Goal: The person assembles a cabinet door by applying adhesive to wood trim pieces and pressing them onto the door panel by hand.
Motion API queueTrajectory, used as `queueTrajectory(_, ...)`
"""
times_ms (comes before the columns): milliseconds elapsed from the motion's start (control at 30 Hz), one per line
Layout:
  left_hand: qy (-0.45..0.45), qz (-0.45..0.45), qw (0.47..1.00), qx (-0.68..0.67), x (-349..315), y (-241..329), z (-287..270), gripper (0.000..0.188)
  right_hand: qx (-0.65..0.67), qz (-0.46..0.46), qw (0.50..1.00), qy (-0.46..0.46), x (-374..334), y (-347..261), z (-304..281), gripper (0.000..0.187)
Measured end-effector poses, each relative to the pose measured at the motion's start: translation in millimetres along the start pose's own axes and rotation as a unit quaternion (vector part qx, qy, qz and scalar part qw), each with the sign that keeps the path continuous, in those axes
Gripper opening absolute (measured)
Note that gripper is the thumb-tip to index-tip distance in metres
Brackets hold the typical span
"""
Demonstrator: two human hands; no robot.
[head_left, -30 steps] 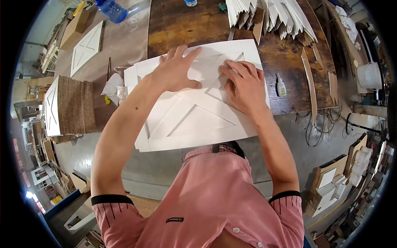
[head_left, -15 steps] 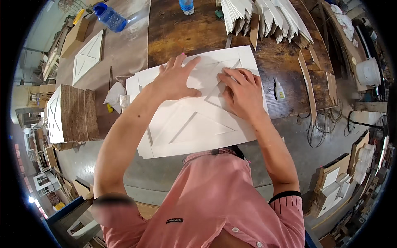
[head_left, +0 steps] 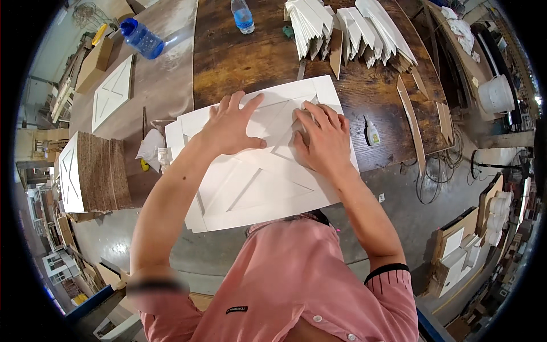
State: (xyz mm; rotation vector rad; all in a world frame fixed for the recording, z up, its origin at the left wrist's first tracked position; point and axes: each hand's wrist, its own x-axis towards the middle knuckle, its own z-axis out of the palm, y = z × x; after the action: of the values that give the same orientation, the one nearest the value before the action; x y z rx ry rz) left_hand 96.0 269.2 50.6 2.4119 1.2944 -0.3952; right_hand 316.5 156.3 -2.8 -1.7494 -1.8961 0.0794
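A white panel (head_left: 219,196) with crossed raised strips and recessed triangles lies before me, its near edge jutting past the table edge. My left hand (head_left: 228,128) rests on its left half, thumb and fingers spread wide and nothing held. Over the right half, my right hand (head_left: 325,137) touches the strips with its fingertips, fingers slightly bent and apart. What lies directly beneath its palm is hidden. To the right of the panel is a small white glue bottle (head_left: 372,134) with a dark tip.
Bundles of white pointed strips (head_left: 310,25) stand at the far side of the wooden table (head_left: 228,62). Bottles include a clear one (head_left: 243,18) and a blue jug (head_left: 142,39). At left are a panel stack (head_left: 102,171) and a single panel (head_left: 114,91). Brown strips (head_left: 411,122) lie right.
The whole view has shifted, so the table and panel sit lower and slightly left. Both hands stay on nearly the same spots of the panel; the right fingers look a little straighter.
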Motion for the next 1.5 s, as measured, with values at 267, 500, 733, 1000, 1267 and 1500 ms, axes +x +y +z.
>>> queueTrajectory(267, 0.009, 0.004, 1.0, -0.013, -0.8, -3.7, 2.7, 0.111, -0.011, -0.014, 1.0, 0.005, 1.0, 0.6, -0.2, 0.044)
queueTrajectory(500, 0.013, 0.008, 1.0, -0.01, -1.0, -3.4, 1.9, 0.11, -0.009, -0.009, 1.0, -0.004, 0.3, 1.2, -1.0, 0.043)
queueTrajectory(733, 0.017, 0.011, 1.0, -0.013, -0.3, -4.1, 2.0, 0.11, -0.014, -0.006, 1.0, -0.013, 2.0, 0.1, -2.1, 0.041)
queueTrajectory(1000, 0.005, -0.001, 1.0, -0.008, 0.1, -0.4, -1.2, 0.111, -0.015, -0.006, 1.0, -0.014, 2.3, 1.5, -1.3, 0.041)
queueTrajectory(1267, -0.001, 0.0, 1.0, -0.011, 1.9, 0.2, -3.7, 0.11, -0.014, -0.003, 1.0, 0.001, 3.2, 1.6, 0.6, 0.04)
queueTrajectory(1500, -0.007, -0.005, 1.0, 0.003, 3.3, -1.6, -0.4, 0.112, -0.01, -0.002, 1.0, -0.01, 3.4, 0.8, -1.1, 0.04)
